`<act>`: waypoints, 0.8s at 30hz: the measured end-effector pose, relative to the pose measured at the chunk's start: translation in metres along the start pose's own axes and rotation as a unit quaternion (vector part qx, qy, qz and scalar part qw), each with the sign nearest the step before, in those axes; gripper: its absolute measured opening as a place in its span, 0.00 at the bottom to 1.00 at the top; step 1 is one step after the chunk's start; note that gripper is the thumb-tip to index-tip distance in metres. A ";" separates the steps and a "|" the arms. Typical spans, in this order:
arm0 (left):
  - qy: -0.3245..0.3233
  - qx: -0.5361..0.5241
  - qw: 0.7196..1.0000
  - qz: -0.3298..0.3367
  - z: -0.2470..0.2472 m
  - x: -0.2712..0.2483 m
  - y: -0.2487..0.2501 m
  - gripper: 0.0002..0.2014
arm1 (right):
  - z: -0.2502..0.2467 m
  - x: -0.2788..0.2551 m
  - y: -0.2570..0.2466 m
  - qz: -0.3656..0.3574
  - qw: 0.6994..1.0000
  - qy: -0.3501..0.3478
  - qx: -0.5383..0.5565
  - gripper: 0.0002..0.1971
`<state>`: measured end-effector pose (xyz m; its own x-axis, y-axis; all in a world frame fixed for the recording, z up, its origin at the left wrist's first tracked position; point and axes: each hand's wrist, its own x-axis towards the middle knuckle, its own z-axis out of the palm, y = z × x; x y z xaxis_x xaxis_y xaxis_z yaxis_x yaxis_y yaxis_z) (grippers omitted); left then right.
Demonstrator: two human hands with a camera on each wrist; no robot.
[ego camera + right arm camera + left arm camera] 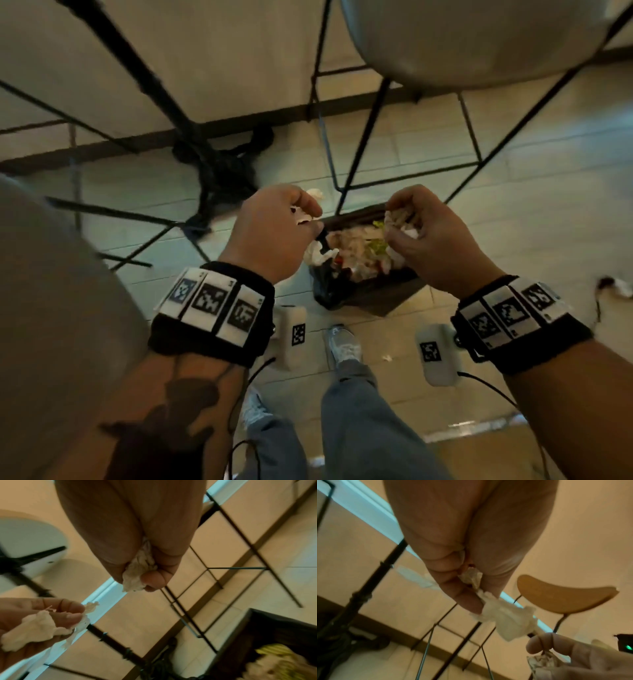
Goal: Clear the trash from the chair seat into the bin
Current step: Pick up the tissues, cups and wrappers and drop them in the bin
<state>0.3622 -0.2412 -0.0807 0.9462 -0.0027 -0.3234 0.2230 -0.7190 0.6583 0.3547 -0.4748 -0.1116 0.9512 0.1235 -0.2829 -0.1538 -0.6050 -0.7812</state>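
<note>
My left hand [291,219] grips crumpled white tissue [503,616], with shreds sticking out between the fingers. My right hand [411,222] holds another wad of crumpled tissue [137,573] in curled fingers. Both hands hover side by side above a black bin [359,291] on the floor, lined with a black bag and filled with white and green trash. In the right wrist view the bin [257,631] lies at the lower right and my left hand [42,618] at the lower left. The chair seat [479,41] is at the top right of the head view, seen partly.
Thin black chair legs [370,137] stand just beyond the bin. A black stand base with cables [219,164] sits to the left on the tiled floor. A small scrap of white trash [621,286] lies on the floor at right. My feet [342,346] stand close before the bin.
</note>
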 end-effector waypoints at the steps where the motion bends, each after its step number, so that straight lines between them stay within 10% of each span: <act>1: -0.021 -0.001 1.000 0.001 0.023 0.016 0.002 0.05 | -0.005 0.005 0.023 0.028 1.000 0.012 -0.001 0.13; 9: -0.150 0.057 0.986 -0.054 0.190 0.101 -0.027 0.04 | 0.011 0.051 0.194 0.254 0.960 0.037 0.111 0.10; 12: -0.212 0.031 0.974 -0.076 0.225 0.114 -0.047 0.22 | 0.028 0.066 0.221 0.318 0.924 0.048 0.206 0.17; 18: -0.269 0.066 0.949 -0.153 0.232 0.101 -0.079 0.51 | 0.043 0.074 0.235 0.443 0.833 0.003 0.332 0.34; 24: -0.217 0.024 0.955 -0.201 0.170 0.064 -0.085 0.55 | 0.056 0.054 0.201 0.429 0.875 -0.038 0.222 0.39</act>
<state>0.3637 -0.2988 -0.2728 0.5973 -0.0008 -0.8020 0.5273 -0.7531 0.3934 0.3598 -0.5460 -0.3150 0.4176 -0.1647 -0.8936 -0.9068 -0.1376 -0.3984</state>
